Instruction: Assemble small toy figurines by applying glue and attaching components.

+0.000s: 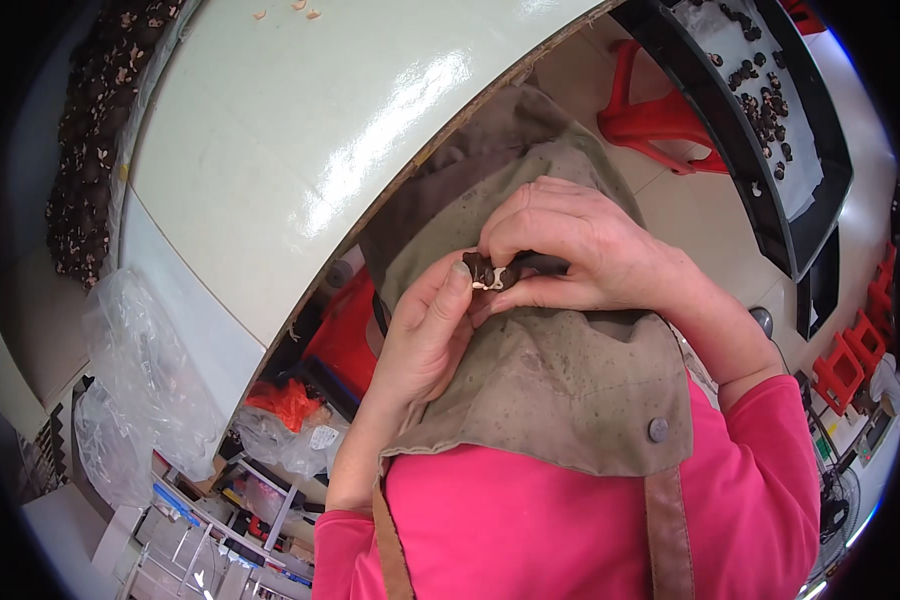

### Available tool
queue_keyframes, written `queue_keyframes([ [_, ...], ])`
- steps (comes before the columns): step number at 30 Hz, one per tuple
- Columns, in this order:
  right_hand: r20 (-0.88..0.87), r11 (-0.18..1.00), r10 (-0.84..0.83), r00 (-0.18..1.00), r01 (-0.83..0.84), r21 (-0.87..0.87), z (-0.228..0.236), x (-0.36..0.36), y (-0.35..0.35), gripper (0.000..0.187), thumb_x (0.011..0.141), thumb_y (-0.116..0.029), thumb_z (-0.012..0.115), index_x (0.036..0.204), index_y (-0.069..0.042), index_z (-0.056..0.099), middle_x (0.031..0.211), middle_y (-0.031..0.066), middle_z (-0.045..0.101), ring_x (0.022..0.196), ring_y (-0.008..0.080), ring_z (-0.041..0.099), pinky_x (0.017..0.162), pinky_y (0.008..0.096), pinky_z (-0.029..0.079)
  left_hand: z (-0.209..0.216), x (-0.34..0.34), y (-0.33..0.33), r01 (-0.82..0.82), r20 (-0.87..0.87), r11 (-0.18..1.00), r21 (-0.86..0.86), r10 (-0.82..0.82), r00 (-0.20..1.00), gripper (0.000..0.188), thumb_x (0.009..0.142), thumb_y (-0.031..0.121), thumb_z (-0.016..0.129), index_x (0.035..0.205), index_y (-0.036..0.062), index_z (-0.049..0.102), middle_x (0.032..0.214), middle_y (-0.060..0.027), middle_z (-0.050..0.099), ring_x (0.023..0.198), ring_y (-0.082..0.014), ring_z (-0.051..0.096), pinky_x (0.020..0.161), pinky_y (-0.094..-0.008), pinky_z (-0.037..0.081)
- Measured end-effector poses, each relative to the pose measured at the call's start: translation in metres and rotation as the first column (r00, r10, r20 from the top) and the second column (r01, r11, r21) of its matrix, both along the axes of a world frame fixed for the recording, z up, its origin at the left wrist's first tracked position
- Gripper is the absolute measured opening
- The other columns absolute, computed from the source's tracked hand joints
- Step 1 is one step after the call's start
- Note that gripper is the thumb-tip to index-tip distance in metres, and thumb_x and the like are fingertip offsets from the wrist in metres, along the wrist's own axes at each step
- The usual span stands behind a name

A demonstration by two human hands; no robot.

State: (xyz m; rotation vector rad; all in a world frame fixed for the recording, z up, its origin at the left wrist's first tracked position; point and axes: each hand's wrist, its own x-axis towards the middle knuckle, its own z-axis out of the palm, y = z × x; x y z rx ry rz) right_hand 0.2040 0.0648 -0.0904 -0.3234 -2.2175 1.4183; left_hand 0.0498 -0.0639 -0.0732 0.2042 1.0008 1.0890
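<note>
Over my lap, my left hand (pixel 432 325) pinches a small dark brown moulded part (pixel 480 270) with pale pink edges between thumb and fingers. My right hand (pixel 585 245) meets it from the right, its fingertips touching the same part. A black, rounded object (pixel 540 262) shows inside the curl of my right fingers; most of it is covered, so its kind cannot be made out. Beneath both hands lies a stained olive-brown apron (pixel 560 385).
A pale table (pixel 260 150) with a few pinkish scraps fills the upper left. Beyond it is a heap of dark pieces (pixel 100 130). Clear plastic bags (pixel 150 370) hang at the left. At right are a red stool (pixel 660 125) and a black tray (pixel 755 190) holding several dark pieces.
</note>
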Motion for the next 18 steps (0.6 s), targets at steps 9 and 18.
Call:
queue_keyframes([
  [9, -0.019, 0.991, -0.047, 0.999, 0.044, -0.124, 0.000, 0.008, -0.003, 0.026, 0.070, -0.013, 0.076, 0.087, -0.006, 0.057, 0.095, 0.0078, 0.059, 0.084, 0.0210, 0.058, 0.072, 0.0313, 0.047, 0.006, 0.000, 0.004, 0.023, 0.035, 0.999, 0.026, -0.024, 0.999, 0.046, 0.097, 0.033, 0.043, 0.126, -0.0030, 0.042, 0.116, -0.0115, 0.053, 0.110, -0.0194, 0.052, 0.099, -0.0357, 0.039],
  [18, 0.330, 0.882, 0.293, 0.897, -0.121, -0.455, 0.033, 0.013, 0.034, 0.012, 0.083, -0.010, 0.064, 0.089, -0.001, 0.061, 0.088, 0.0062, 0.060, 0.075, 0.0139, 0.060, 0.067, 0.0250, 0.049, 0.002, 0.002, 0.002, 0.124, 0.000, 0.988, 0.089, -0.125, 0.992, 0.050, 0.095, 0.032, 0.047, 0.128, -0.0049, 0.040, 0.120, -0.0151, 0.053, 0.112, -0.0215, 0.052, 0.099, -0.0347, 0.039],
])
